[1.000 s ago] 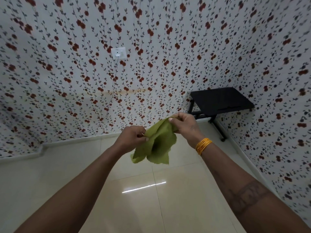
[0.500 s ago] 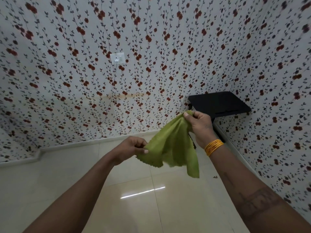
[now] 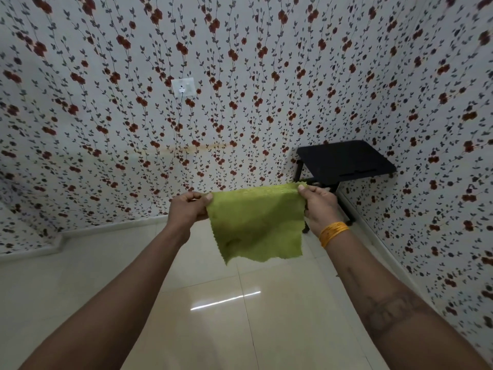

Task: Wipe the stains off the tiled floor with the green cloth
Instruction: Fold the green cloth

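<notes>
The tiled floor [image 3: 208,324] runs from the near edge of the view to a pale skirting at the far wall, which steps out at the far left; on the right it narrows toward the side wall, where one small black table [image 3: 344,160] stands in the far right corner. The middle and left of the floor lie open beneath the arms. Two hands are raised over it, well apart: the left hand [image 3: 188,209] pinches one top corner of the green cloth [image 3: 256,222] and the right hand [image 3: 318,206] pinches the other, so the top edge is pulled straight between them. There is one cloth, hanging flat in the air above the floor and touching nothing else. It is yellow-green, roughly square, with zigzag-cut edges, a wavy bottom hem and a few darker smudges low on its left. The right wrist wears yellow bangles [image 3: 333,232]. One white socket [image 3: 184,86] sits on the flowered wallpaper [image 3: 106,102].
</notes>
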